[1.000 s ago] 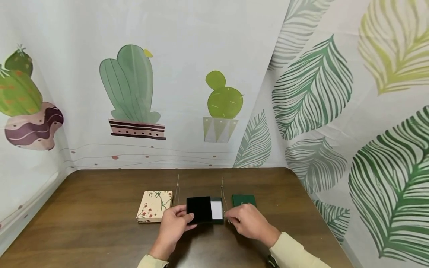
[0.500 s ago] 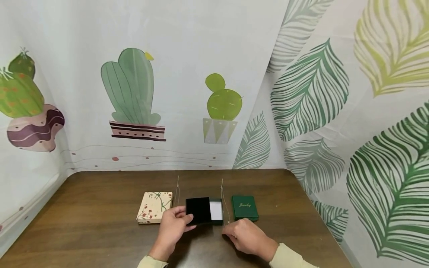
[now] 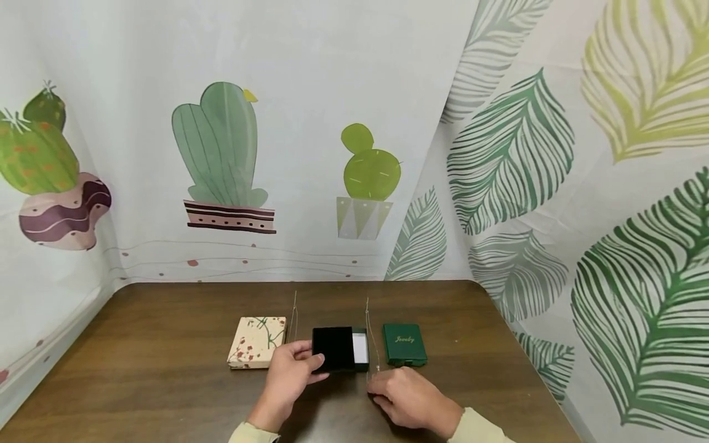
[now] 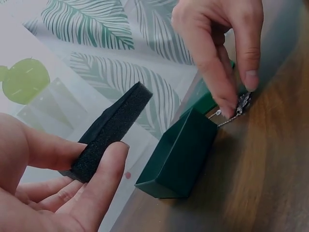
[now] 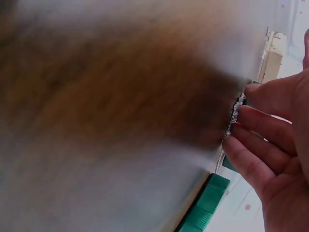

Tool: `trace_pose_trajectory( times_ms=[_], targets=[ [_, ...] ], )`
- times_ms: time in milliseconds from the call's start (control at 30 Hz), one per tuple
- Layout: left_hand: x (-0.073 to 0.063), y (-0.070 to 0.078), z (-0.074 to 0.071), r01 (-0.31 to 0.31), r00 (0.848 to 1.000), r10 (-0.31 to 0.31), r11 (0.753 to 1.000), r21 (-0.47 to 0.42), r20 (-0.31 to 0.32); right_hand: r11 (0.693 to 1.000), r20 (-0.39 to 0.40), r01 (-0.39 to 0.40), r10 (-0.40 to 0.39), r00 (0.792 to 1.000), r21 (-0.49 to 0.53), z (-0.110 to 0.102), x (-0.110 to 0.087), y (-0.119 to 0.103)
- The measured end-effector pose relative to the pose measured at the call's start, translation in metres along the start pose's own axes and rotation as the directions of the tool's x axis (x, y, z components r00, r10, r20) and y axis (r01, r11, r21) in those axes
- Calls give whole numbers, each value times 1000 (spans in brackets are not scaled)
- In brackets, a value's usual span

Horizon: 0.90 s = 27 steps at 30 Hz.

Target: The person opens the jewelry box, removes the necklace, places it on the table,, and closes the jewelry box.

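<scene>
My left hand (image 3: 289, 374) pinches a black foam pad (image 4: 111, 128) between thumb and fingers. The pad is held above a small dark green box (image 4: 181, 152) and covers its left part from the head view; a white inside shows at the right. Beside the box lies a thin necklace (image 3: 372, 332), its chain stretched away from me. At its near end, my right hand (image 3: 412, 397) pinches the silver pendant (image 4: 244, 102) close to the tabletop. The fingers largely hide the pendant in the head view.
A green lid (image 3: 405, 343) marked "Jewelry" lies right of the box. On the left is a cream floral box (image 3: 256, 342), with a second thin necklace (image 3: 295, 317) beside it. The wooden table (image 3: 166, 344) meets a patterned cloth behind.
My right hand has come nearer to me, uncovering the green lid and drawing the necklace's near end along. The foam pad in my left hand has shifted slightly right over the box.
</scene>
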<state>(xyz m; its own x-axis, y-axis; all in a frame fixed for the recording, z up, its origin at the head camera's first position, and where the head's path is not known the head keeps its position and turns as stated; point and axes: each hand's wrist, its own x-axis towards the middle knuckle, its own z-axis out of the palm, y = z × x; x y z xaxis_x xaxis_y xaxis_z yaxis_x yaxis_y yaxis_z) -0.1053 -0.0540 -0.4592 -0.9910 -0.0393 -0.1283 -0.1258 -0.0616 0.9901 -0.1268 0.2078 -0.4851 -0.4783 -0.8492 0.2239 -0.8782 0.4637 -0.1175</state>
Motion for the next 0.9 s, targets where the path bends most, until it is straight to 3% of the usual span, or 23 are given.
trace_pose_trajectory(
  times_ms=[167,300,400,500,567,633,900],
  targets=[
    [0,0,3,7,1000,-7,1000,7,24,991,-53,-103,108,993,80,-8,1,-2],
    [1,-1,7,4,999,-4,1000,2,39,962,-126,-213,236,964,173,-19,5,-2],
    [0,-1,9,0,999,0,1000,-9,51,907,-129,-286,338,932,310,-28,8,-1],
    [-1,1,12,-2,998,3,1000,-15,55,824,-96,-322,409,908,467,-34,11,-1],
    [-2,3,15,-9,998,10,1000,-16,60,777,-74,-315,418,905,545,-36,13,-1],
    [-2,6,17,-13,998,14,1000,-17,67,758,-72,-292,406,911,583,-38,16,-1],
    [-7,12,23,-18,991,24,999,-44,132,756,-135,-174,329,935,631,-36,27,1]
  ],
)
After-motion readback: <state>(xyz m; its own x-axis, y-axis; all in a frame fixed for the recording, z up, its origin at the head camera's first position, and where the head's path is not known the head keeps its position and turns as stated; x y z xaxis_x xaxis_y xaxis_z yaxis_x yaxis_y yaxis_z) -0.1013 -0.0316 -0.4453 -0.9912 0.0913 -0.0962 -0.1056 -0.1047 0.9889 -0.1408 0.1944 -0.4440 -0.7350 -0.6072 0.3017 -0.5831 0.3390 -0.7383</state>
